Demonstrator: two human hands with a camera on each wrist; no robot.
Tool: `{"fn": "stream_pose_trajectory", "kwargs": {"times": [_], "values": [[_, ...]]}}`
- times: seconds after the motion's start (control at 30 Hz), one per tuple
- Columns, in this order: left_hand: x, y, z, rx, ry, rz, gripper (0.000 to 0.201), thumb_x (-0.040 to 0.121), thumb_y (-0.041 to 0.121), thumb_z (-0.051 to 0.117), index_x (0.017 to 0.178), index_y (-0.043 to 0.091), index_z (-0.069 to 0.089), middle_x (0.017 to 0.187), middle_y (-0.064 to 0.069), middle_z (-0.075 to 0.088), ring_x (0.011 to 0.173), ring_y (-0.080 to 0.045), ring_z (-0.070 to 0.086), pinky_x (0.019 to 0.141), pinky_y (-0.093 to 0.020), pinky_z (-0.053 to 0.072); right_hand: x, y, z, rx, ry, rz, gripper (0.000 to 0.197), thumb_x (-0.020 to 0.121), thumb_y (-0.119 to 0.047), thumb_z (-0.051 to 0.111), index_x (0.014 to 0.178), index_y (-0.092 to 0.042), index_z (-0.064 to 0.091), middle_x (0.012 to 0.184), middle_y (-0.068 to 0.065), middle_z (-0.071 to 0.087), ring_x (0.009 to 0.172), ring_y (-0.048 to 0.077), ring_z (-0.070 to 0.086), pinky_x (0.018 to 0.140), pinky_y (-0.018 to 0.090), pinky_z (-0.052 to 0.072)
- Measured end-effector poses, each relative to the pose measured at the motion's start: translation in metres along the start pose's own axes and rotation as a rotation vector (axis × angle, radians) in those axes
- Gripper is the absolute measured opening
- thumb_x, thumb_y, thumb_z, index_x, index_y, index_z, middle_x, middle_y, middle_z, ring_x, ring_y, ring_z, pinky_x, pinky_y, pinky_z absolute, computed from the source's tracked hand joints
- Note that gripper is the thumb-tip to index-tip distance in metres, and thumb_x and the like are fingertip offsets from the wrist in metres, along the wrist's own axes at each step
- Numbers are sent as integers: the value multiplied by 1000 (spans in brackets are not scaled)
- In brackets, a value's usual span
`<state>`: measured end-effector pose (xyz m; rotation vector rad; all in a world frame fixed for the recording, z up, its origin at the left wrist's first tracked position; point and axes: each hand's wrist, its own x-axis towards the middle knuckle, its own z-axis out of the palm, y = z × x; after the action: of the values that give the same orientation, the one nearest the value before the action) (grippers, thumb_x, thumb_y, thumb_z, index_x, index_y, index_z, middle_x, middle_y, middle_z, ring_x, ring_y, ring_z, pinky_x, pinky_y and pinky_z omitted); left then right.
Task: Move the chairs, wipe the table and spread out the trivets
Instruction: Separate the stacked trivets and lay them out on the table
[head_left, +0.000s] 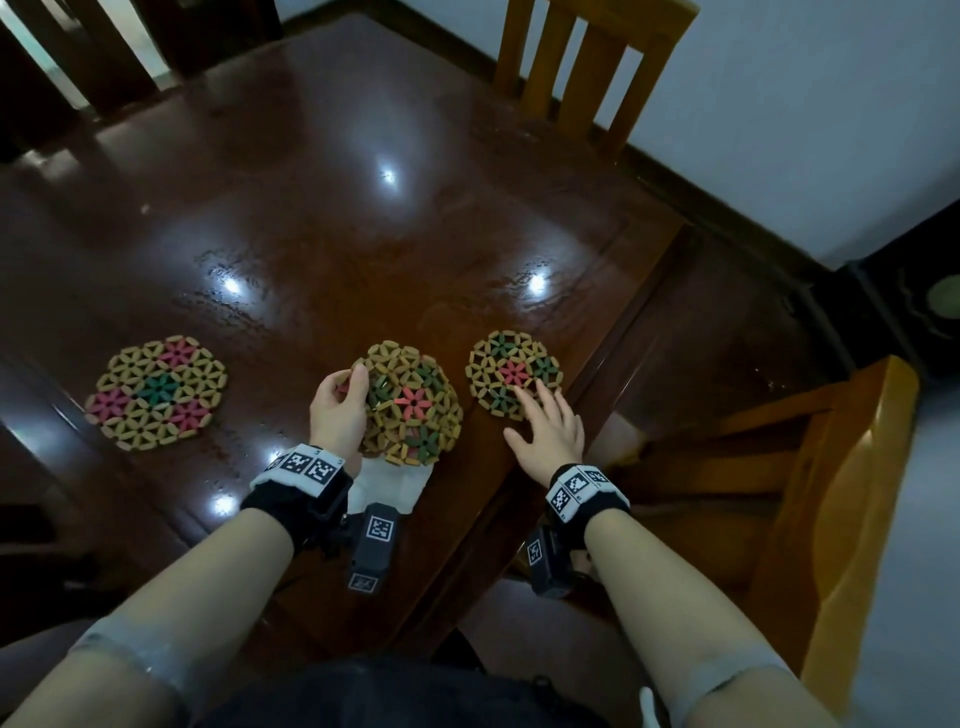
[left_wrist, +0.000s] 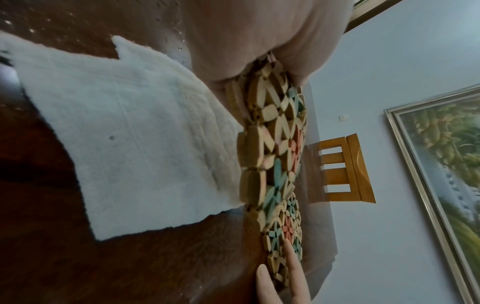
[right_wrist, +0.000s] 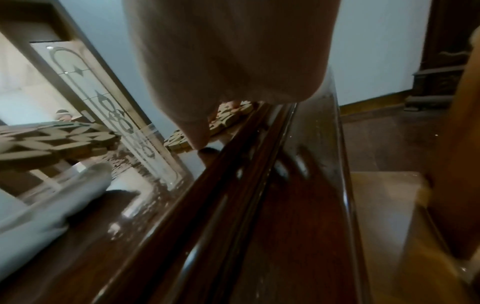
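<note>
Three round woven trivets with pink and green flowers lie on the dark glossy table (head_left: 363, 234). The left trivet (head_left: 156, 392) lies flat and alone. My left hand (head_left: 340, 402) grips the left edge of the middle trivet stack (head_left: 413, 402), which is lifted and tilted; in the left wrist view this stack (left_wrist: 270, 144) runs edge-on from my palm. My right hand (head_left: 545, 423) lies flat with straight fingers on the near edge of the right trivet (head_left: 511, 371), close to the table's right edge. A white cloth (head_left: 387, 480) lies under the middle stack.
A light wooden chair (head_left: 587, 67) stands at the table's far side. Another wooden chair (head_left: 810, 467) stands pulled away at the right. A dark cabinet (head_left: 914, 306) is against the wall. Wet streaks show on the tabletop.
</note>
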<state>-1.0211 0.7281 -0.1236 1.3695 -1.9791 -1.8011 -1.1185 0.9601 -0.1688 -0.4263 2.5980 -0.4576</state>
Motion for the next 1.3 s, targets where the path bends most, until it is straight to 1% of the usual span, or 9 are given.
{"fn": "stream_pose_trajectory", "kwargs": {"times": [0.2, 0.37, 0.53, 0.7, 0.8, 0.97, 1.17, 1.23, 1.3], "values": [[-7, -3, 1, -25, 7, 4, 42, 98, 41, 46, 125, 10, 53, 117, -3, 54, 105, -15, 51, 82, -27, 43, 13, 5, -9, 46, -65, 53, 58, 98, -49, 39, 150, -46, 14, 161, -16, -7, 147, 12, -13, 117, 51, -5], [-17, -7, -2, -55, 19, -7, 38, 99, 40, 47, 123, 11, 53, 111, 1, 53, 105, -16, 52, 70, -19, 43, 18, 7, -11, 76, -148, 26, 59, 100, -49, 35, 151, -43, 7, 159, -14, -17, 145, 12, -23, 116, 52, -8], [-22, -18, -8, -85, 23, -10, 39, 97, 43, 49, 122, 14, 55, 113, -1, 57, 107, -18, 55, 75, -22, 46, 21, 5, -12, 105, -128, 34, 57, 101, -46, 33, 152, -42, 8, 160, -12, -16, 145, 11, -22, 116, 52, -9], [-31, -26, -18, -68, 25, -8, 30, 97, 44, 49, 114, 20, 54, 112, -1, 58, 106, -18, 56, 85, -32, 48, 4, -4, -8, 276, -14, 71, 57, 102, -41, 33, 152, -39, 5, 160, -11, -14, 148, 11, -12, 118, 49, -7], [-39, -30, -23, -68, 32, 14, 34, 97, 42, 49, 116, 15, 56, 111, -1, 58, 106, -17, 54, 87, -31, 45, -17, -8, -3, 389, 72, 67, 56, 103, -29, 35, 153, -36, 11, 161, -13, -7, 148, 13, 3, 121, 45, 2], [-65, -35, -32, -74, -25, 59, 33, 97, 41, 50, 115, 14, 57, 108, 1, 57, 101, -13, 53, 75, -20, 42, -69, -20, 10, 587, 177, 97, 49, 102, -27, 38, 150, -30, 29, 159, -13, 19, 144, 10, 22, 118, 32, 20], [-115, -57, -45, -145, -222, 56, 33, 94, 38, 57, 115, 13, 56, 106, 0, 59, 96, -13, 55, 59, -12, 43, -144, -42, 34, 804, 95, 24, 36, 102, -34, 40, 131, -18, 56, 131, -3, 57, 125, 14, 50, 107, 32, 39], [-134, -69, -48, -138, -294, 47, 31, 91, 38, 61, 111, 14, 58, 104, 3, 60, 99, -14, 57, 68, -15, 47, -172, -46, 44, 873, 47, 26, 37, 99, -39, 46, 127, -17, 57, 122, -5, 59, 118, 12, 53, 102, 31, 43], [-150, -87, -51, -162, -357, 2, 34, 86, 40, 68, 110, 16, 63, 110, 0, 65, 104, -16, 61, 85, -29, 52, -199, -41, 59, 892, 59, 52, 38, 92, -43, 59, 123, -19, 57, 122, 0, 60, 116, 14, 55, 100, 34, 46]]}}
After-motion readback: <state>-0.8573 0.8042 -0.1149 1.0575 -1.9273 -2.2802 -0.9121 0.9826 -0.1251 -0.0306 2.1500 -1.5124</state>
